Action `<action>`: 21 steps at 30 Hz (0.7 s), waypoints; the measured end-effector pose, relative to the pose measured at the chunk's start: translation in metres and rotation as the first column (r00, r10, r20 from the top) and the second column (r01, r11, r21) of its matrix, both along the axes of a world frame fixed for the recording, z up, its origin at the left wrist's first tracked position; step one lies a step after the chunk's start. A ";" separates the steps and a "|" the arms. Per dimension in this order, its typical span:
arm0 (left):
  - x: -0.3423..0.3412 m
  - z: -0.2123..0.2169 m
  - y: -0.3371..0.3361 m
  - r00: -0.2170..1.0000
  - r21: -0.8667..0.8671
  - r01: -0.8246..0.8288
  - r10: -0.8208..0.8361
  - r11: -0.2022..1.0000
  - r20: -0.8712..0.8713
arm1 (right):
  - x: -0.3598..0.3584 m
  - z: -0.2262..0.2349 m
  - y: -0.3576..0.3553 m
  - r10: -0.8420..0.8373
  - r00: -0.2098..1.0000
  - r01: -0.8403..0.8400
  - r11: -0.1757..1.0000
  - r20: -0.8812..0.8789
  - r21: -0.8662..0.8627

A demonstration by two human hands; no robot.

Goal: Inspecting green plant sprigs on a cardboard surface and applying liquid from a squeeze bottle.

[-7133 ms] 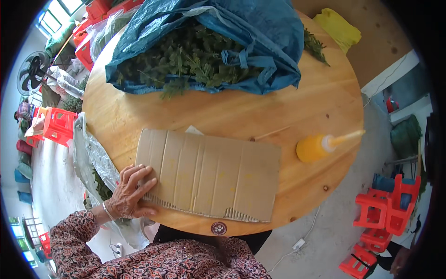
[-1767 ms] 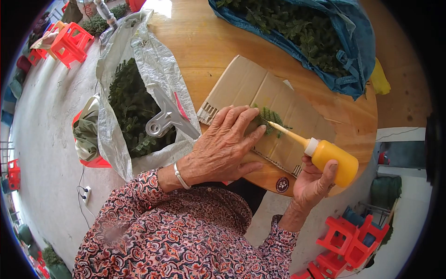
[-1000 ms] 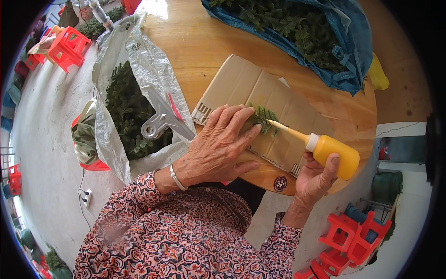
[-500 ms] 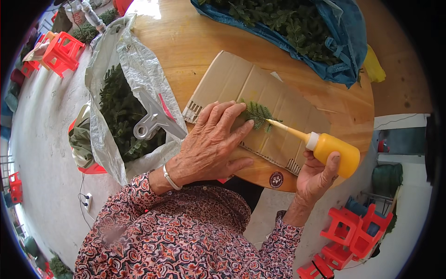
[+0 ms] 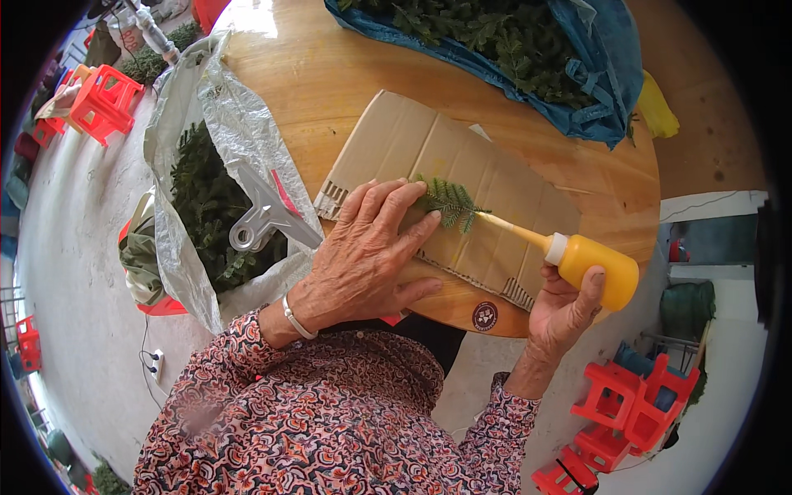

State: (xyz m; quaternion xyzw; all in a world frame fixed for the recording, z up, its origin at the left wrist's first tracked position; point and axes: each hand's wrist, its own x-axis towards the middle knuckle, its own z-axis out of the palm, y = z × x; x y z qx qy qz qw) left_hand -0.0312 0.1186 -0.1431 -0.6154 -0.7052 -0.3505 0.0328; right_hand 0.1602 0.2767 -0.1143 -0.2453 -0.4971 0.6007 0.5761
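Observation:
My left hand lies flat with spread fingers on a brown corrugated cardboard sheet, its fingertips pinning a small green fern-like sprig. My right hand grips a yellow squeeze bottle with a white collar; its long thin nozzle reaches left and touches the sprig's right end. The cardboard rests on a round wooden table.
A blue bag full of green sprigs lies at the table's far side. A clear plastic bag of greenery with a grey handle hangs off the left edge. Red plastic stools stand on the floor at lower right and upper left.
Seven seconds ago only my left hand rested on the bare cardboard and the bottle lay on the table. Over the last second both hands hold almost still; the view shifted slightly.

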 end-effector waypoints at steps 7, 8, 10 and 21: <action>0.000 0.000 0.001 1.000 -0.006 0.002 -0.002 1.000 -0.002 | 0.004 -0.001 0.004 0.056 0.998 -0.058 0.997 -0.039 -0.044; 0.000 0.000 0.001 1.000 -0.007 0.003 -0.003 1.000 -0.006 | 0.005 -0.001 0.004 0.058 0.997 -0.060 0.997 -0.041 -0.048; 0.000 0.000 0.001 1.000 -0.010 0.000 0.000 1.000 0.001 | 0.006 -0.002 0.006 0.057 0.997 -0.059 0.997 -0.044 -0.053; 0.001 0.001 0.001 1.000 -0.017 -0.005 0.005 1.000 0.014 | 0.015 -0.005 0.014 0.039 0.998 -0.042 0.997 -0.050 -0.071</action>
